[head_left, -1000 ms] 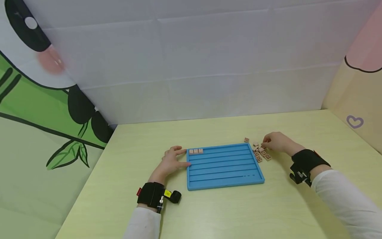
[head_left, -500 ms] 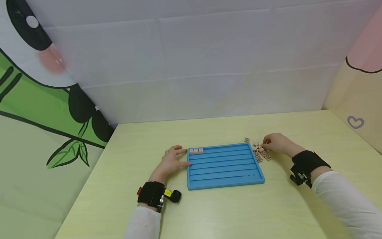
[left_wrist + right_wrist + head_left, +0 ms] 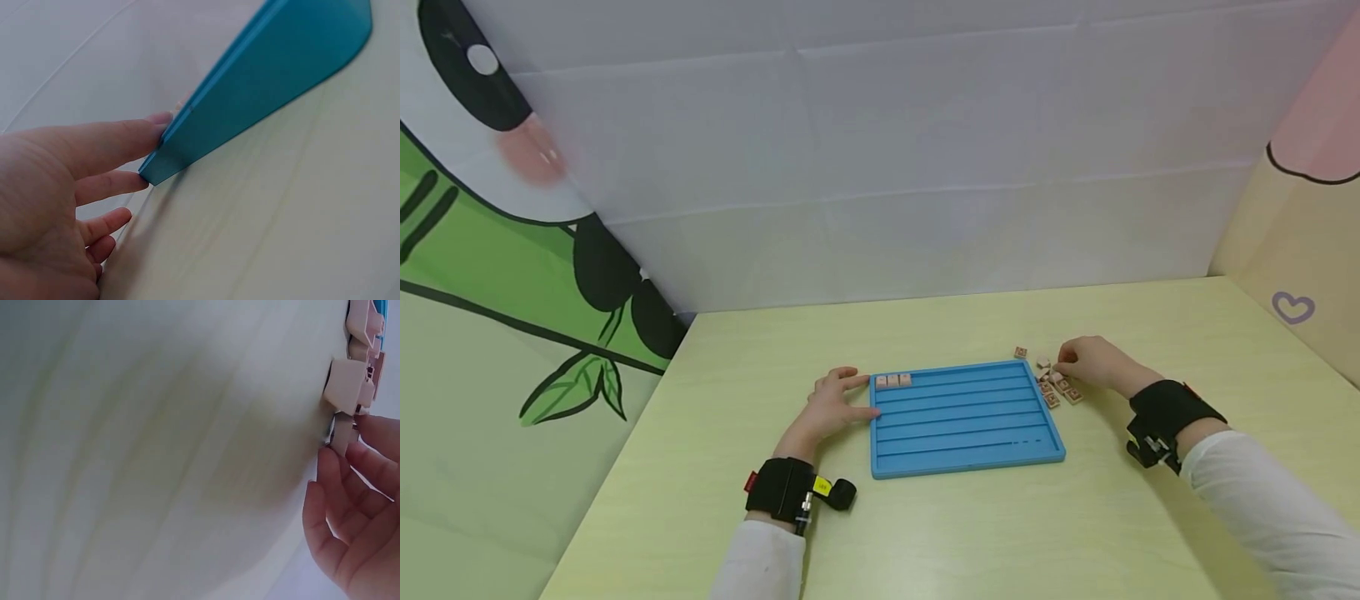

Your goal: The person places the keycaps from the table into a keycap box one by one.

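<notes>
A person in white sleeves (image 3: 760, 562) works w/ both hands at a pale wood-grain surface (image 3: 970, 533), a blue tray (image 3: 962, 425) lying flat btwn them. The L hand (image 3: 829, 406) touches the tray's L edge nr the far corner, its grip loose: thumb & forefinger spread along the rim, fingers fairly straight, nothing clasped. The R hand (image 3: 1097, 362) is off the tray's far R side, its grip closed on a small tile (image 3: 341, 432), pinched btwn thumb & fingertips & partly hidden by them. More tiles form a loose pile (image 3: 1062, 385) beside that hand, nr the tray's R edge, some w/ a brown pattern facing up. A lone tile (image 3: 1021, 352) lies just beyond the tray's far R corner. Three tiles (image 3: 892, 381) sit side by side in the tray's farthest row, at its L end. Black straps (image 3: 780, 489) w/ small cams circle both wrists. In the b/g hangs a creased white cloth (image 3: 910, 167); a purple heart (image 3: 1293, 307) marks the R side, a green leaf (image 3: 572, 387) the L.
</notes>
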The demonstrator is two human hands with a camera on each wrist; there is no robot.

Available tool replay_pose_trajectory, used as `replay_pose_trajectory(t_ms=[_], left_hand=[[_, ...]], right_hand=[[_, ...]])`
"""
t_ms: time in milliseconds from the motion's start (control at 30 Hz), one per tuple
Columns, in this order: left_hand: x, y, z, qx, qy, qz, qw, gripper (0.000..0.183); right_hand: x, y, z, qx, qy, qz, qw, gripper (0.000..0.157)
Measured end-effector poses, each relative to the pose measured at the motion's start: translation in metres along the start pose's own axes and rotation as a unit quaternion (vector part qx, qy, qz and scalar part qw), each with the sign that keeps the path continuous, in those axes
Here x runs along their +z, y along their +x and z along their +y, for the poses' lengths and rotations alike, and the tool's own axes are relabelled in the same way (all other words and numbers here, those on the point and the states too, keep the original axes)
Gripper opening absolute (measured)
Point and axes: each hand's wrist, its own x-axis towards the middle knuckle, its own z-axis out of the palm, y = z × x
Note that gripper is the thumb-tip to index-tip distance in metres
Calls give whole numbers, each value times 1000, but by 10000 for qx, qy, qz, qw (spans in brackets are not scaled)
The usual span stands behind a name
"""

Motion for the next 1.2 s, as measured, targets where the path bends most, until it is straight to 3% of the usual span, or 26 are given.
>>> replay_pose_trajectory(t_ms=[533,800,1000,1200], left_hand=[[1,-1,-2,-67,-44,13,10000,69],[1,-1,-2,-61,-49,21,10000,69],[1,1,-2,-33,-68,9,10000,69],[1,1,-3,-57,-127,27,9999,69]], right_hand=[[1,1,-1,64,46,222,9997,13],[-3,2,-7,-54,5,326,9995,28],[-6,2,-14,-297,26,567,9979,15],[-7,1,-22,-456,168,711,9963,12]])
